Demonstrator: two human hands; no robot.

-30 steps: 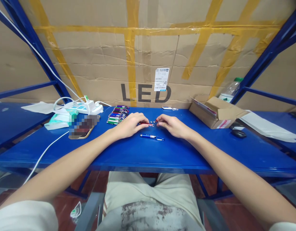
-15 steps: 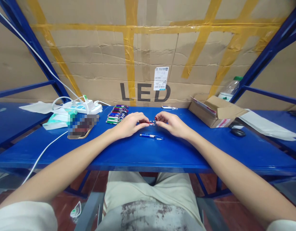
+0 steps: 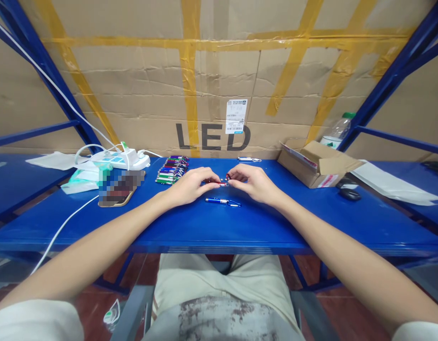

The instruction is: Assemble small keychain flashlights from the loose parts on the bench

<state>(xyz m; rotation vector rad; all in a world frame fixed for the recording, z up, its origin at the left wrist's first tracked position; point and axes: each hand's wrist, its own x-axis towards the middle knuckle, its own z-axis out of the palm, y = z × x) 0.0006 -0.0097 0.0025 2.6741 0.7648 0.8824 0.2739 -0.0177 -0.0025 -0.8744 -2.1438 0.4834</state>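
Note:
Between the fingers of my left hand [image 3: 195,186] is a small red torch [image 3: 222,184], its silver end pointing right. My right hand [image 3: 253,182] faces it, thumb and fingers pinched on a small red piece [image 3: 228,176] whose kind I cannot make out. Tiny silver bits [image 3: 222,179] show between the two hands. Nearer to me lies a blue torch [image 3: 216,201] with a blue carabiner clip [image 3: 234,203] at its right end. Left of my left hand several torches [image 3: 172,169] in green, blue, red and purple lie in a row.
A silver torch [image 3: 248,159] lies at the back by the cardboard [image 3: 151,104]. An open carton [image 3: 313,166], a black mouse [image 3: 349,194] and white paper [image 3: 396,182] are on the right. A phone [image 3: 123,189], a power strip [image 3: 128,158] and a plastic packet [image 3: 84,177] sit left.
The red piece at my right fingertips has tilted and dropped slightly towards the torch end. My left hand keeps its hold. The whole view has shifted a little.

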